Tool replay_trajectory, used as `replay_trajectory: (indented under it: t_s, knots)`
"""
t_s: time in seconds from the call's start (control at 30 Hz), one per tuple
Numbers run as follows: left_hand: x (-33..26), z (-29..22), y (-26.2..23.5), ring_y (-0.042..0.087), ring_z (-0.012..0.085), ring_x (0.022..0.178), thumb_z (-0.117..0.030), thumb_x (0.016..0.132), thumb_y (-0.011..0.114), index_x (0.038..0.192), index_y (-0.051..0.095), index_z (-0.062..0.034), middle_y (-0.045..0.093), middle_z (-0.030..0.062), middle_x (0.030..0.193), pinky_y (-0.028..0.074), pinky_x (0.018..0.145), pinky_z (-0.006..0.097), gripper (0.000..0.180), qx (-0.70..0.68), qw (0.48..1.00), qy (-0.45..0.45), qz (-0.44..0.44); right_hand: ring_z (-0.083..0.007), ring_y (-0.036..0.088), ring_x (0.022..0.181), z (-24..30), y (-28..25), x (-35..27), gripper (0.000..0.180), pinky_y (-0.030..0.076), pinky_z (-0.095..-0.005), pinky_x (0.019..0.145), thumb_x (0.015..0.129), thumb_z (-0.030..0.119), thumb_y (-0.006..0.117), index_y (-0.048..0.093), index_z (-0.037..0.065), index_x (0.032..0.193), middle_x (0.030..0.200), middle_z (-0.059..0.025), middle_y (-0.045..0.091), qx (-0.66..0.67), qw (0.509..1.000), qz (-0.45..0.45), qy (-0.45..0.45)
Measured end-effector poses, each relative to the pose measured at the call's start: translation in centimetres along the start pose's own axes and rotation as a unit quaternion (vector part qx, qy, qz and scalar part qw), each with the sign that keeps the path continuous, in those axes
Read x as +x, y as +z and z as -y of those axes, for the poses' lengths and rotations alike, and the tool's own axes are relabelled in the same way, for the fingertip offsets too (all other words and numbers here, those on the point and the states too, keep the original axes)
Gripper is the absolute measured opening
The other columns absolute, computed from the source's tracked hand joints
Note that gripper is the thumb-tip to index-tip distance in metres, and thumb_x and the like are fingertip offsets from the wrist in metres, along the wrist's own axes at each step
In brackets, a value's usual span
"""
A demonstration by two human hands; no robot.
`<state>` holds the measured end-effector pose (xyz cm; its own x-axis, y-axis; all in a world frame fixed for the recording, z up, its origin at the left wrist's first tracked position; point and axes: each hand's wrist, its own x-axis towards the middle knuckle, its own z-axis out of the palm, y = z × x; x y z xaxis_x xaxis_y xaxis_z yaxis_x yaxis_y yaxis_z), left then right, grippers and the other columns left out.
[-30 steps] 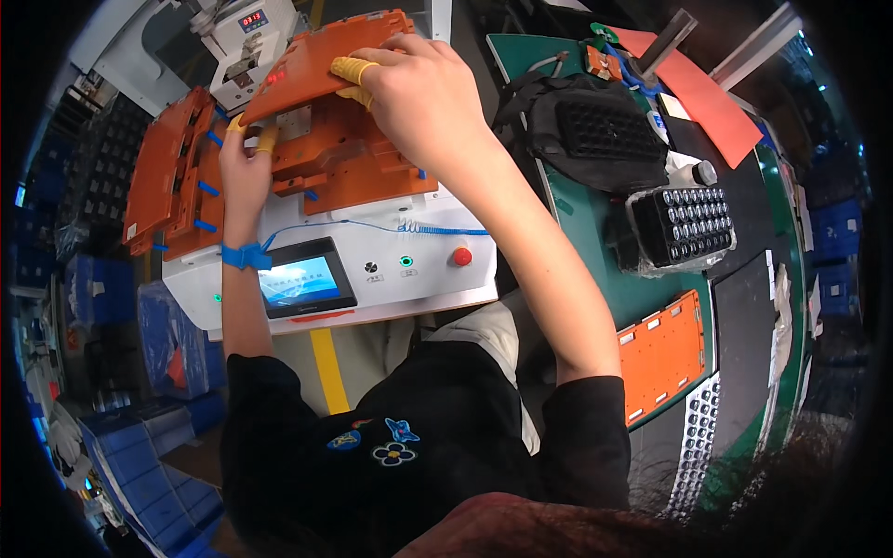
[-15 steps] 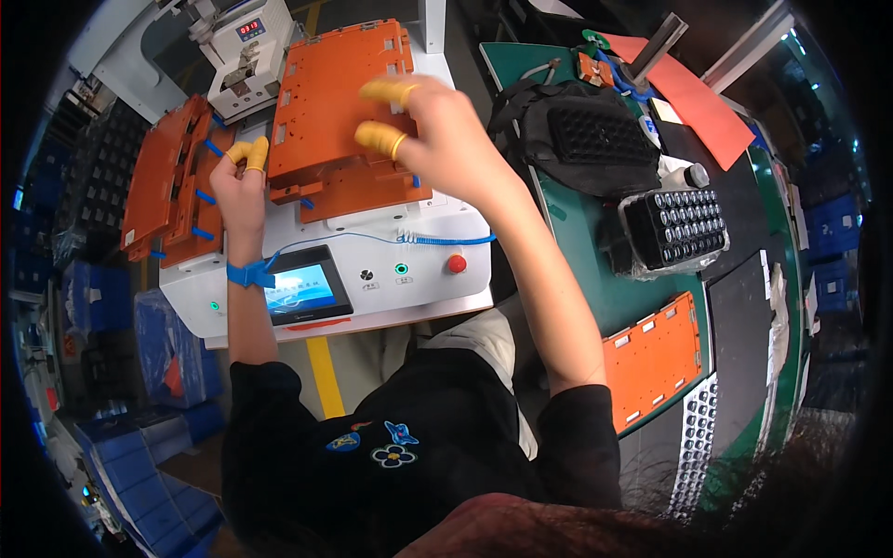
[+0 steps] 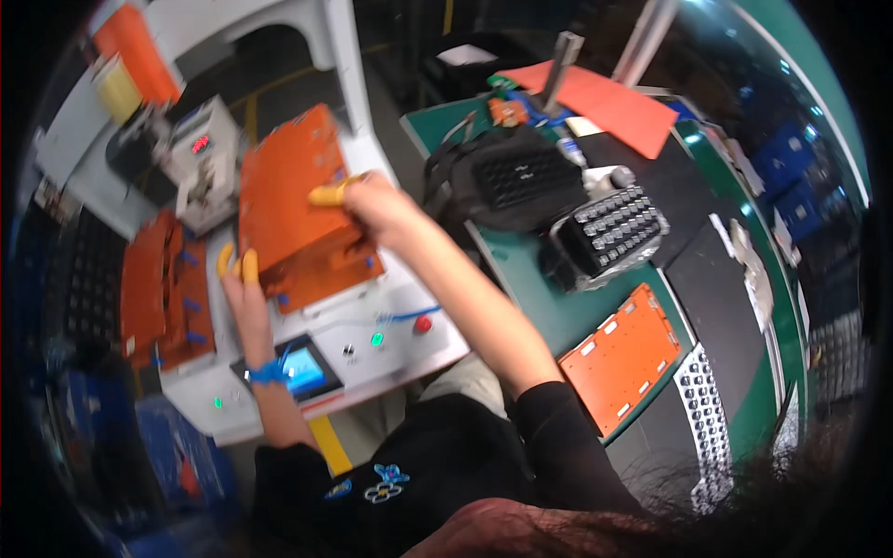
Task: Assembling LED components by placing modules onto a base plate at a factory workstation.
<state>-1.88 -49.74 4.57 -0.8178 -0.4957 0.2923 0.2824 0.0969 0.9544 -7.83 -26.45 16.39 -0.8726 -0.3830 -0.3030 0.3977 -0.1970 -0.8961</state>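
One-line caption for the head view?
Both hands, left hand and right hand, grip an orange plate over a white machine.

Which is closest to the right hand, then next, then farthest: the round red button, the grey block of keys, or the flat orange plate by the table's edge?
From the right hand:
1. Round red button, just below on the white machine.
2. Grey block of keys, to the right on the green table.
3. Flat orange plate, lower right at the table's edge.

even overhead light on the white machine housing (image 3: 391, 325); motion blur softens everything, strongest left of it. fisheye bending curves the green bench edge (image 3: 791, 372); black corners vignette the circular picture.
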Motion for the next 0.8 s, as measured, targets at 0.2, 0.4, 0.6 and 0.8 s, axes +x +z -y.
replay_trajectory:
  t_s: [0.2,0.4,0.6,0.8]
  knots:
    - [-2.6,-2.8,-0.5,0.038,0.0166,0.131,-0.012,0.098,0.049,0.138,0.041,-0.0012,0.042,0.0088,0.14,0.029,0.11,0.031,0.042,-0.051,0.998,0.003,-0.049,-0.0202,0.069,0.083,-1.1,1.1,-1.8,0.029,0.056,-0.0324,0.074,0.083,0.004,0.068,0.061,-0.011,0.107,0.098,-0.0167,0.069,0.051,0.99,0.037,-0.126]
    - [-9.1,-4.9,1.9,0.04,0.0274,0.134,-0.016,0.099,0.049,0.14,0.038,-0.0027,0.039,0.0154,0.146,0.029,0.114,0.041,0.045,-0.183,0.981,-0.047,0.036,-0.0087,0.061,0.088,-3.6,-1.2,-9.0,0.034,0.049,-0.0233,0.079,0.081,-0.001,0.066,0.06,-0.006,0.115,0.097,-0.0047,0.067,0.032,0.977,0.046,-0.206]
    - [-13.9,-4.4,4.6,0.05,0.0306,0.124,-0.034,0.101,0.045,0.141,0.037,0.0014,0.046,0.0166,0.14,0.041,0.106,0.046,0.055,-0.119,0.969,-0.186,0.112,-0.0016,0.04,0.07,-10.3,-5.5,-16.7,0.068,0.039,-0.0215,0.061,0.084,0.005,0.07,0.039,-0.001,0.144,0.089,0.0033,0.049,0.038,0.957,0.007,-0.287]
    - [-15.1,2.4,4.7,0.05,0.0355,0.124,-0.039,0.092,0.06,0.146,0.033,-0.0072,0.045,0.0177,0.141,0.043,0.105,0.051,0.068,-0.272,0.839,-0.293,0.37,-0.0158,0.057,0.104,-17.1,-7.7,-24.8,0.074,0.05,-0.0288,0.083,0.087,0.011,0.065,0.026,0.001,0.15,0.13,-0.0137,0.055,-0.033,0.951,-0.101,-0.29]
